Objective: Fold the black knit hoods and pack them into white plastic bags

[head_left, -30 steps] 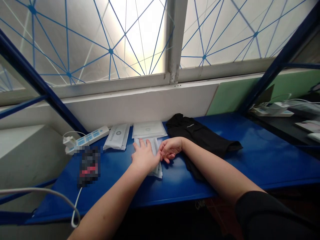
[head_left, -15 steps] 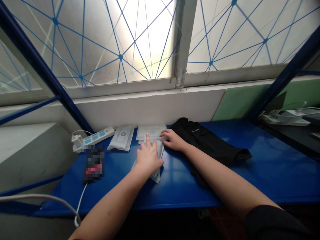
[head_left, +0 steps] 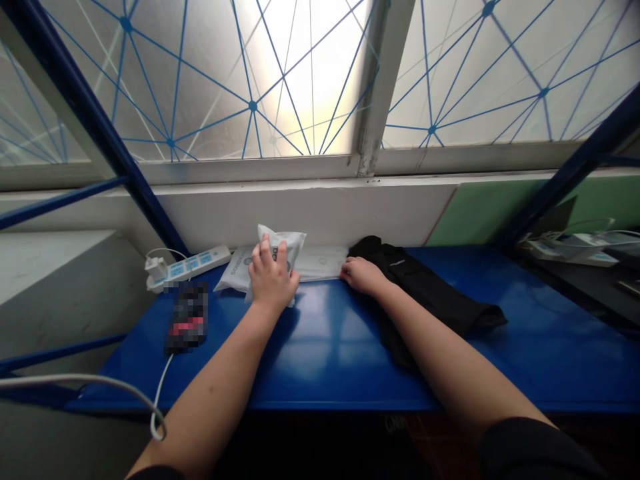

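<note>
A crumpled white packet (head_left: 293, 241) lies at the back edge of the blue tabletop (head_left: 340, 353), pressed under the spread left hand (head_left: 271, 277). The right hand (head_left: 363, 276) rests ungripping against a black garment (head_left: 425, 300), open tabletop in front.

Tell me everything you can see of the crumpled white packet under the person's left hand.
The crumpled white packet looks like thin, slightly glossy plastic, creased and bulging, with dark print partly hidden by the left hand. Its spread fingers press on it from above, and one corner sticks up toward the wall. It lies at the back of the blue table, overlapping a flat white packet. Its contents, if any, cannot be seen.
</note>
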Demonstrator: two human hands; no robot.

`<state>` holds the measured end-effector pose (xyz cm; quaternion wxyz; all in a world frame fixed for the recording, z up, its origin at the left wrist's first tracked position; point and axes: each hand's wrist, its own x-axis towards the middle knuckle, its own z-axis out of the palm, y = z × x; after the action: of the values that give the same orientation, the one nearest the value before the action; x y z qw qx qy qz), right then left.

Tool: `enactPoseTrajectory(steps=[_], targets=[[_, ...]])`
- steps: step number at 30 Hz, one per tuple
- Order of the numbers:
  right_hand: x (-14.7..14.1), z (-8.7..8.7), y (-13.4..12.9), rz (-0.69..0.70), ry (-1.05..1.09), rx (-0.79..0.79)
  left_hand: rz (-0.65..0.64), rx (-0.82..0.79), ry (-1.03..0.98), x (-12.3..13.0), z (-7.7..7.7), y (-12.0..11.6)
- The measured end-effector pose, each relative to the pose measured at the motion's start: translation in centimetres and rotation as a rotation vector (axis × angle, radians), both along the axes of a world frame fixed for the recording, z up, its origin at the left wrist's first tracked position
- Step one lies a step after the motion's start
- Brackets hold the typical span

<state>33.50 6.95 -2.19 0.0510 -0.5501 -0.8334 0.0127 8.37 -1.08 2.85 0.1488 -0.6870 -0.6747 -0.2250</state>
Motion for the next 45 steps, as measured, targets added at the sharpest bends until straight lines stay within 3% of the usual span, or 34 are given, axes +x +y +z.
enactPoseTrajectory(steps=[6,13,18,27,29,31,34,36,40,45], targets=[[2.0,1.4,0.3,-0.135,-0.043,-0.134,0.033,0.038,-0.031,-3.0,-0.7,2.7],[2.6,2.5,-0.1,-0.232,-0.073,-0.202,-0.001,-0.148,0.091,-2.5,-3.7,4.0],[2.6,1.9,-0.2,-0.149,-0.077,-0.105,0.033,-0.214,0.102,-2.1,-5.3,4.5],[0.7,0.1,-0.7,0.034,-0.009,0.057,0.165,-0.099,0.091,-1.6,-4.9,4.8],[0.1,0.2,-0.9,0.047,0.001,0.1,0.118,-0.085,0.113,-1.3,-4.6,4.5],[-0.2,0.7,-1.3,-0.031,0.003,0.182,-0.026,-0.099,0.147,-0.6,-4.5,4.2],[0.0,2.1,-2.0,-0.311,0.005,0.249,-0.357,-0.18,0.203,0.6,-4.7,3.7],[0.6,3.0,-2.3,-0.486,0.001,0.136,-0.504,-0.251,0.222,1.3,-5.1,3.5],[2.1,4.0,-2.4,-0.639,-0.037,-0.152,-0.538,-0.304,0.203,1.6,-5.8,3.4],[3.2,3.6,-2.0,-0.659,-0.044,-0.118,-0.485,-0.307,0.184,1.2,-6.1,3.3]])
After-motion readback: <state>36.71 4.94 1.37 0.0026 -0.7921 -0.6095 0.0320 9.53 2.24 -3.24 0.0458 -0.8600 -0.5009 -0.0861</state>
